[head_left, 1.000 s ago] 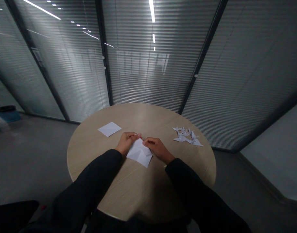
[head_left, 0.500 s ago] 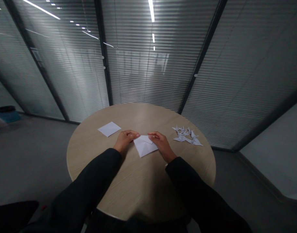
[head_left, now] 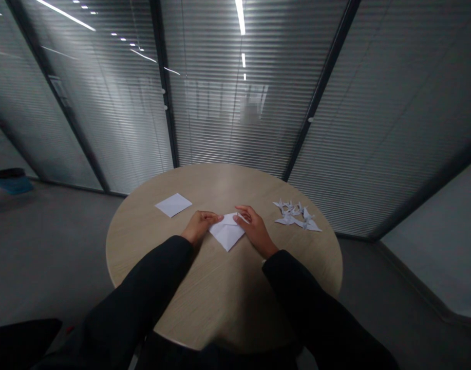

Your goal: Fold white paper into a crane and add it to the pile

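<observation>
Between my hands is a folded sheet of white paper, its lower corner pointing toward me and a flap lying across its upper part. My left hand pinches the paper at its upper left edge. With thumb and fingers, my right hand grips the upper right side and covers that corner. To the left, a flat white square of paper lies apart from my hands. Several folded white paper cranes are gathered in a cluster to the right.
Everything rests on a round, light wooden table. Behind it stands a glass partition with blinds, close to the table's far edge. A blue bin is on the floor at the far left.
The folded paper has turned a little, so its lower corner now points more directly toward me. My right hand's fingers have shifted slightly along the upper edge.
</observation>
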Tool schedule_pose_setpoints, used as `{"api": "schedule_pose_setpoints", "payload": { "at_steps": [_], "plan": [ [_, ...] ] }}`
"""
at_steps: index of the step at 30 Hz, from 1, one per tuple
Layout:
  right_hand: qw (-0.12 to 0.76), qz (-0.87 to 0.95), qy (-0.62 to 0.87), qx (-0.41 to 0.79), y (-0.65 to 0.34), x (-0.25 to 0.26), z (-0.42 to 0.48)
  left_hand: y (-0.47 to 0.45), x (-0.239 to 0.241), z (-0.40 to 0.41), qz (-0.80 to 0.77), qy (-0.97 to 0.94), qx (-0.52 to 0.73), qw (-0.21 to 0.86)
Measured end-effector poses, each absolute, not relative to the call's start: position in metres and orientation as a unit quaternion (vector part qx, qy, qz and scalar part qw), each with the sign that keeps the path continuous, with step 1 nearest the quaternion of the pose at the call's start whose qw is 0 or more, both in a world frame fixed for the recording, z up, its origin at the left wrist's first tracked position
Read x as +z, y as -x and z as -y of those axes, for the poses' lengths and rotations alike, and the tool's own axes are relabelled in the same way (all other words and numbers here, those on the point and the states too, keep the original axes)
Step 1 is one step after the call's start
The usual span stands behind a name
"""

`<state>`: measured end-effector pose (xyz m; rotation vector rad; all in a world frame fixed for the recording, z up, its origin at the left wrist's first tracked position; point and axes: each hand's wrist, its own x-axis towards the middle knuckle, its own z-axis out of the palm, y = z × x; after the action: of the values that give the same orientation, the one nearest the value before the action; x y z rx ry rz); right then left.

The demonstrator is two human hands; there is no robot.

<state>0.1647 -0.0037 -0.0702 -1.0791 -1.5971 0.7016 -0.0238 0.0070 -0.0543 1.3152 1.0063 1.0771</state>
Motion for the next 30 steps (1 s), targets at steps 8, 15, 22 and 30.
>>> {"api": "schedule_pose_setpoints", "payload": {
  "at_steps": [8,15,22,30],
  "plan": [
    [0.398,0.842,0.363,-0.020,-0.162,-0.060,0.020,0.028,-0.063,-0.015,-0.378,-0.414,0.514,0.649],
    [0.344,0.870,0.344,-0.081,-0.159,-0.059,0.021,0.027,-0.063,-0.015,-0.359,-0.390,0.515,0.674],
    [0.378,0.850,0.362,-0.055,-0.159,-0.063,0.016,0.025,-0.064,-0.013,-0.354,-0.432,0.509,0.655],
    [0.376,0.850,0.367,-0.028,-0.164,-0.062,0.012,0.025,-0.065,-0.014,-0.375,-0.434,0.515,0.637]
  ]
}}
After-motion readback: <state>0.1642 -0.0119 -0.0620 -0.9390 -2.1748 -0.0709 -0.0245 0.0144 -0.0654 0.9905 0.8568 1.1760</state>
